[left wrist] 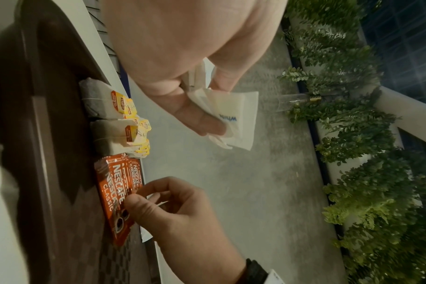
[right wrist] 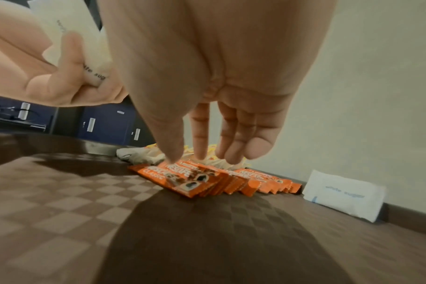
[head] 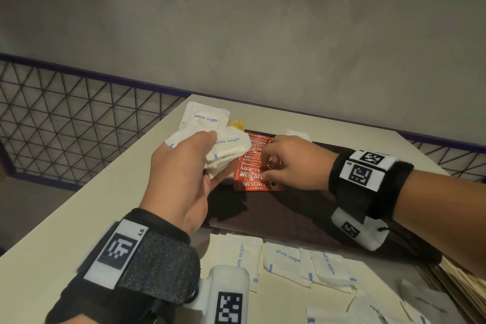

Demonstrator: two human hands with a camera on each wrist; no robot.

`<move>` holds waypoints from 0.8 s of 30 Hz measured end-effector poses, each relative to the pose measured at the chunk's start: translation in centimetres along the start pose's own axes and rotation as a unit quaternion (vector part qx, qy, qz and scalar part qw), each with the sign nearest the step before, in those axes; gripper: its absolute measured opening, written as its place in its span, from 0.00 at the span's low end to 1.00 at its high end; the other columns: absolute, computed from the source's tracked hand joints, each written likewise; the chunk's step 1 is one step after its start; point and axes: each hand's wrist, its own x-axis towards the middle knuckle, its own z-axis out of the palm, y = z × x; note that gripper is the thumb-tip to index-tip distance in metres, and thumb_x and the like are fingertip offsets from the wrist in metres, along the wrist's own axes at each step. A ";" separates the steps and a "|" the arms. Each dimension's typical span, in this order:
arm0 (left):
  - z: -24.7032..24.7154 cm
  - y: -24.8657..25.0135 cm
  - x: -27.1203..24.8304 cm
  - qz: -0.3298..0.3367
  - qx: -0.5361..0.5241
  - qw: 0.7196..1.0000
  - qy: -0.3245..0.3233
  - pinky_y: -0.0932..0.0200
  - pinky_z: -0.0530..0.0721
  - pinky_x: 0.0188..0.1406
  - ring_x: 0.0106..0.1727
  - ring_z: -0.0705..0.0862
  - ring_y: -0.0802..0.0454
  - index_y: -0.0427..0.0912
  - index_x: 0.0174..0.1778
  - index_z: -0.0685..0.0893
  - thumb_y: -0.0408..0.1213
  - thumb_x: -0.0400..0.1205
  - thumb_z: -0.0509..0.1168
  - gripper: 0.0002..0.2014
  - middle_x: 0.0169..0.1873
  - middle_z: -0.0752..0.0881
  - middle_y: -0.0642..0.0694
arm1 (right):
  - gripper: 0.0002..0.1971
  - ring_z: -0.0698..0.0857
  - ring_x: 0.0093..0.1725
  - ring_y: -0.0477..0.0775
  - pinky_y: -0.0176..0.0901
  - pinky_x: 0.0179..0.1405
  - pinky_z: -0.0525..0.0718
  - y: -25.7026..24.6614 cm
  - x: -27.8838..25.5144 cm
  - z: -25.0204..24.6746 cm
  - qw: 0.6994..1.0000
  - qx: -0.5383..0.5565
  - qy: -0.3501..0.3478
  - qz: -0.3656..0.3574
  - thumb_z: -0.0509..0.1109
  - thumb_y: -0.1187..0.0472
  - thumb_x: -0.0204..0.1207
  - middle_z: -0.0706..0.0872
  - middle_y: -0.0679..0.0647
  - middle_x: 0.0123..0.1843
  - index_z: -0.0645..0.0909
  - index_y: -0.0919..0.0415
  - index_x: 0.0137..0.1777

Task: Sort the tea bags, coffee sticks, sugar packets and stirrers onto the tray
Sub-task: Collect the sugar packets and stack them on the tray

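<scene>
Coffee sticks: fanned on the tray, nudged by the right hand, fingers spread.
Tea bags: already placed.
Sugar packets: mostly left on the table; several pinched in the left hand.

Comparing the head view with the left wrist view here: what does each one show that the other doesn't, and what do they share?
Only the head view shows the loose sugar packets lying on the table in front of the tray. Only the left wrist view shows the tea bags clearly, stacked at the tray's far edge beside the coffee sticks. Both show the left hand holding a bunch of sugar packets and the right hand on the coffee sticks.
</scene>
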 end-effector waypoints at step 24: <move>0.1 -0.3 0.0 -0.012 0.012 1.000 -0.008 0.55 0.91 0.33 0.47 0.96 0.47 0.43 0.70 0.82 0.28 0.85 0.69 0.17 0.58 0.93 0.42 | 0.09 0.91 0.37 0.52 0.46 0.37 0.91 -0.5 0.3 -1.3 0.983 0.146 -0.001 0.110 0.77 0.55 0.77 0.91 0.53 0.44 0.81 0.56 0.52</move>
